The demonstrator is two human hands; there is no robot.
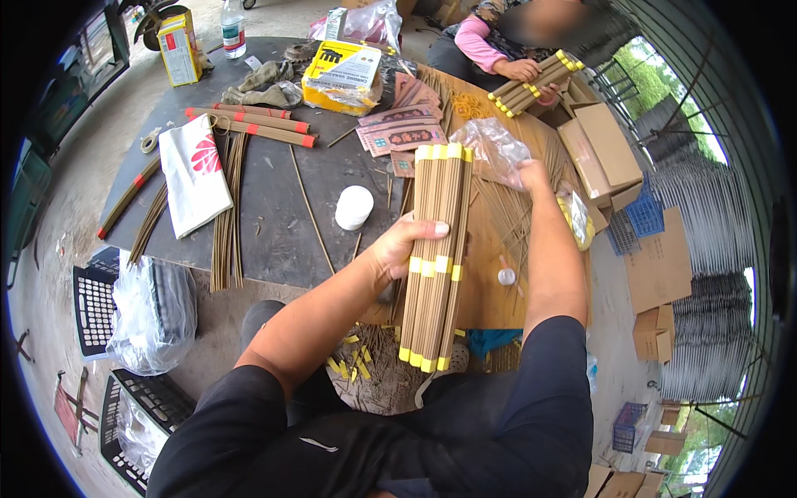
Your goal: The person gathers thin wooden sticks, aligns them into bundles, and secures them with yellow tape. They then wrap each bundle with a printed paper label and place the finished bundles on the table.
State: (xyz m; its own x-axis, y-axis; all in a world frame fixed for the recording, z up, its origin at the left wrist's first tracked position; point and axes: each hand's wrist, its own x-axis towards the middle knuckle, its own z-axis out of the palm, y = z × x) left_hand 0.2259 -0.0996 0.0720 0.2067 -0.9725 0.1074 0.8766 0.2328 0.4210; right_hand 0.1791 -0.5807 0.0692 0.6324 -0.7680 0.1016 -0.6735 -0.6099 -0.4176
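Observation:
Several bundles of brown incense sticks (432, 315), with yellow bands at the ends and middle, stand nearly upright in front of me. My left hand (407, 241) is closed round them from the left, its thumb across the front. Farther right, my right hand (534, 176) pinches the edge of a clear plastic bag (490, 143), which lies crumpled over the table behind the bundles. Its fingertips are partly hidden by the bag. Loose sticks (506, 220) are scattered on the wooden tabletop below that bag.
Patterned paper cards (403, 129), a yellow box (342, 76) and a white round container (354, 207) lie on the table (274, 183). Red-banded bundles (257, 126) and a white cloth (193, 176) lie left. Across the table, another person's hand (523, 70) holds similar bundles. Cardboard boxes (599, 149) stand right.

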